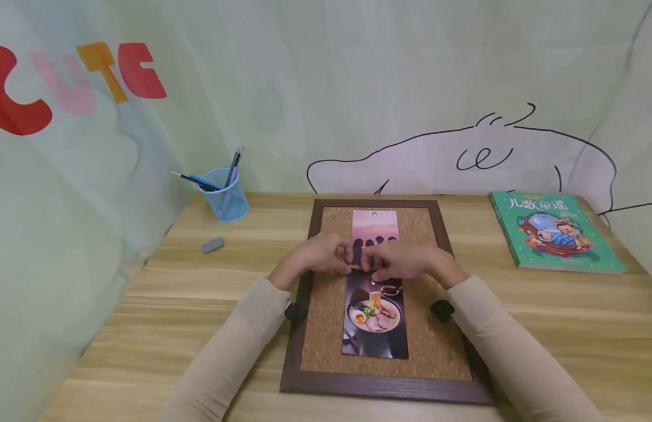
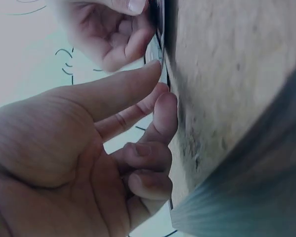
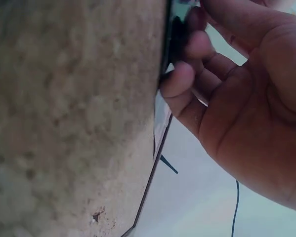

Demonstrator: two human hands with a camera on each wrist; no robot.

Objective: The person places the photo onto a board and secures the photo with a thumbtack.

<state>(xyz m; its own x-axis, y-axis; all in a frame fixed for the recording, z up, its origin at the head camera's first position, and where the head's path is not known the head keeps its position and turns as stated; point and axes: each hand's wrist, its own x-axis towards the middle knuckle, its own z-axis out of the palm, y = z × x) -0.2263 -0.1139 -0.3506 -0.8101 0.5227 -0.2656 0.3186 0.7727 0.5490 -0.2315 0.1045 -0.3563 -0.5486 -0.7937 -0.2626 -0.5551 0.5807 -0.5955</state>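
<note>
On a cork board (image 1: 326, 310) lie two photos, one above the other. The upper photo (image 1: 375, 225) shows a pink sky and dark silhouettes, with a small pin (image 1: 374, 214) near its top edge. A bowl of ramen fills the lower photo (image 1: 376, 343), whose own pin (image 1: 373, 283) sits close to the right thumb. Where the photos meet, my left hand (image 1: 326, 253) pinches a photo edge between thumb and forefinger. My right hand (image 1: 402, 259) touches the same area with bent fingers (image 3: 180, 79). Both hands hide the overlap, so what the right fingertips hold is unclear.
The board has a dark brown frame (image 1: 389, 388) on a wooden table (image 1: 173, 328). A grey eraser (image 1: 213, 245) and a blue mesh cup (image 1: 227, 202) of pencils stand to the left. A green book (image 1: 558, 234) lies at the right, before a printed curtain.
</note>
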